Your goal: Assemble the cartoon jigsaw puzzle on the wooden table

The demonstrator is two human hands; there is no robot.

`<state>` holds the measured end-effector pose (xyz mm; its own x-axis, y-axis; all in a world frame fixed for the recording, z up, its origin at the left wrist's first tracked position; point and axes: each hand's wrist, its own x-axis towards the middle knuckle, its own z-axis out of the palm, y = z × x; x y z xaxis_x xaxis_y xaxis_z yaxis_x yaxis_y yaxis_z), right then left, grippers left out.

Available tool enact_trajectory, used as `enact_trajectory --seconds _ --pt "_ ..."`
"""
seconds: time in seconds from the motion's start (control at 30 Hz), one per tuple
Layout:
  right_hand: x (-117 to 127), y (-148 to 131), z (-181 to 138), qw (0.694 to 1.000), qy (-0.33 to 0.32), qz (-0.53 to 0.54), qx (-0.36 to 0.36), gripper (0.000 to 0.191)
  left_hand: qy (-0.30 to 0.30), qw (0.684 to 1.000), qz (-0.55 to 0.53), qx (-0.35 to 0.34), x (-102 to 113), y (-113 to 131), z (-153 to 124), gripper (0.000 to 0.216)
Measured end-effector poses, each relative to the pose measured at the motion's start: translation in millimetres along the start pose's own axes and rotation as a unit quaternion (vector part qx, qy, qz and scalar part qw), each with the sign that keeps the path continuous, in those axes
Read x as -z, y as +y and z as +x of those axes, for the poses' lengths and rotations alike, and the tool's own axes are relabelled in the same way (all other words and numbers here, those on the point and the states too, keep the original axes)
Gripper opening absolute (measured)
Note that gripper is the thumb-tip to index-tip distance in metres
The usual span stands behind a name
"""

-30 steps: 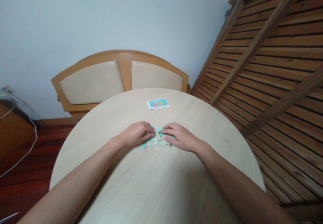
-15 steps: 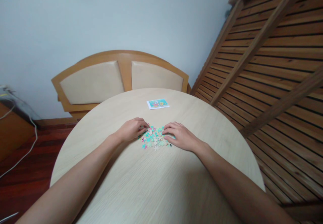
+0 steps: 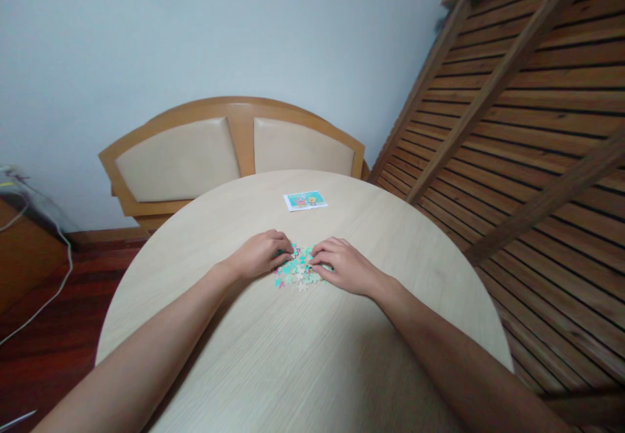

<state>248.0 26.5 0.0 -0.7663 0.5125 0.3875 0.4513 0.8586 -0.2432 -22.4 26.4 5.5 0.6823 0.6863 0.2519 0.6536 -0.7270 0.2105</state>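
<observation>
A loose pile of small jigsaw puzzle pieces [image 3: 300, 270], mostly turquoise and whitish with some pink, lies on the round table in front of me. At the pile's left edge is my left hand [image 3: 263, 252], its bent fingers touching the pieces. My right hand [image 3: 344, 265] rests against the right side, thumb and fingers apart and curved around the edge. Neither hand visibly lifts a piece. Some pieces are hidden under the fingertips. Beyond the pile lies a picture card [image 3: 305, 200] with cartoon figures on turquoise.
The pale wooden round table [image 3: 273, 361] spreads under both forearms. Behind it stands a wooden headboard [image 3: 241, 135] with cream panels against the wall. A slatted wooden frame [image 3: 517, 140] leans at the right. A white cable [image 3: 71, 257] hangs at the left over the dark red floor.
Both hands have moved slightly inward, toward each other. The puzzle pile between them has become narrower. The picture card has stayed where it was.
</observation>
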Motion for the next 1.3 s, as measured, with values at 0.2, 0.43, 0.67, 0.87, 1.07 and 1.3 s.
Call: enact_trajectory --seconds 0.2,0.43,0.67,0.87,1.07,1.3 --pt "2 -1 2 1.000 0.019 -0.018 -0.009 0.013 0.002 1.000 -0.004 -0.002 1 3 0 0.024" --pt "1 6 -1 0.999 0.031 -0.008 -0.030 0.013 0.000 1.000 -0.010 -0.005 3 7 -1 0.021" --pt "-2 12 -1 0.994 0.055 -0.022 -0.089 0.016 0.004 1.000 -0.024 -0.006 0 6 0 0.020" --pt "-3 26 -4 0.979 0.093 -0.018 -0.183 0.014 0.009 0.999 -0.035 0.003 -1 5 -2 0.020" --pt "-10 38 -6 0.971 0.100 -0.011 -0.216 0.015 0.007 0.999 -0.050 0.014 2 6 -3 0.021" --pt "-16 39 -6 0.969 0.119 -0.018 -0.215 0.012 0.035 0.997 -0.053 0.042 9 12 -2 0.022"
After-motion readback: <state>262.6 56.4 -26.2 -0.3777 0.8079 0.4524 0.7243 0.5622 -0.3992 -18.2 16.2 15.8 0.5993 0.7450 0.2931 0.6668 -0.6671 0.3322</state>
